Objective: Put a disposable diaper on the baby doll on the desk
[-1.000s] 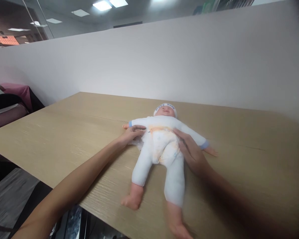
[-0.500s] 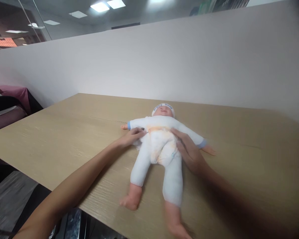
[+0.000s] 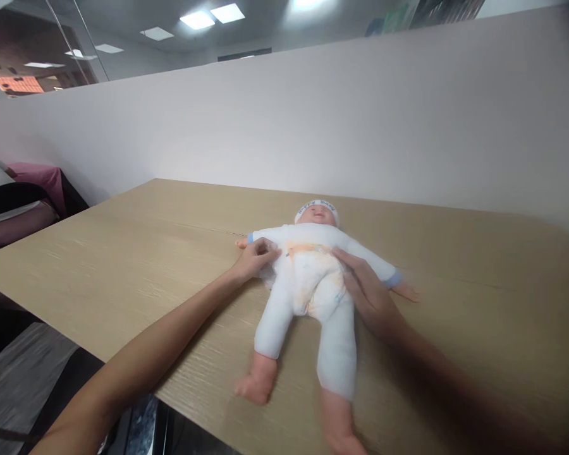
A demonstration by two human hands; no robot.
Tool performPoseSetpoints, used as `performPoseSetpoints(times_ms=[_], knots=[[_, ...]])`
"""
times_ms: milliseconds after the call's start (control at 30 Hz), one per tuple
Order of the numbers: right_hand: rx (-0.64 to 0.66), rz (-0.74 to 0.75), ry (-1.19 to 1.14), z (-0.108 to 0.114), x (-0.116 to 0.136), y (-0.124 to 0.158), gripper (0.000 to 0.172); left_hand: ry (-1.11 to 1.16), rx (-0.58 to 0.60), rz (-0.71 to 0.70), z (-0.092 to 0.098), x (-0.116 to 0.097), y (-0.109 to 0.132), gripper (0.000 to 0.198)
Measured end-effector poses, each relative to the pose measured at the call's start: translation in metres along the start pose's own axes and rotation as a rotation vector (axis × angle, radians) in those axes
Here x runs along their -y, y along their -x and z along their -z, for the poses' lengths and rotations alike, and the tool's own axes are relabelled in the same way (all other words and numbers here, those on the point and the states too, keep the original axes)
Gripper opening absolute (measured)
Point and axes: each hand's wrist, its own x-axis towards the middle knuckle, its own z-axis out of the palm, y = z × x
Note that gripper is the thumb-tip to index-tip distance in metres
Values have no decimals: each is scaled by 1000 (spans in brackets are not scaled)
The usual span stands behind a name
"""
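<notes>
A baby doll [image 3: 308,297] in a white suit and a white cap lies on its back on the wooden table [image 3: 123,253], head toward the partition. A diaper [image 3: 313,278] with orange print is wrapped round its middle. My left hand [image 3: 255,258] pinches the diaper's left side tab at the doll's waist, fingers curled. My right hand [image 3: 367,292] lies against the doll's right hip, fingers pressed on the diaper's other side.
A tall white partition [image 3: 360,126] runs along the table's far edge. To the left stands a dark chair with pink fabric [image 3: 33,189]. The table's near edge drops to a dark floor at lower left.
My left hand's fingers have curled tighter on the diaper's side. The doll and my right hand stay much where they were; the view shifted slightly.
</notes>
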Motion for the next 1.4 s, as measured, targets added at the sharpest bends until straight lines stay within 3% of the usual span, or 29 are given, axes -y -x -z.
performPoseSetpoints(times_ms=[133, 267, 333, 533, 667, 767, 833, 900, 967, 1067, 1200, 1300, 1400], knots=[[9, -8, -1, 1, 2, 0, 47, -2, -96, -92, -4, -10, 5, 44], [15, -7, -4, 2, 3, 0, 47, -202, -189, -296, -16, -27, 20, 28], [15, -5, -4, 1, 3, 0, 47, -338, -163, -425, -22, -34, 29, 21], [8, 9, -8, -1, 0, 0, 47, -637, 109, -670, -33, -43, 49, 13], [10, 3, -7, -1, 1, 0, 47, -639, 81, -681, -34, -42, 52, 14], [11, -3, -8, 0, 3, -1, 48, -624, -65, -715, -34, -37, 52, 24], [8, -6, -11, 1, 4, -1, 47, -613, -212, -689, -35, -32, 51, 57], [7, -9, -12, 1, 4, -1, 47, -589, -311, -555, -35, -27, 50, 78], [7, -11, -14, 1, 4, -1, 47, -515, -325, -380, -34, -21, 47, 76], [2, -12, -19, 1, 3, 0, 47, -235, -239, -160, -31, -14, 39, 64], [-3, -9, -20, 0, 3, 0, 46, 183, -147, -37, -25, -10, 27, 67], [3, -1, -21, 0, 3, -1, 46, 169, -186, -46, -17, -8, 21, 64], [15, 0, -19, 0, 2, 0, 47, -55, -219, -97, -8, -1, 19, 54]])
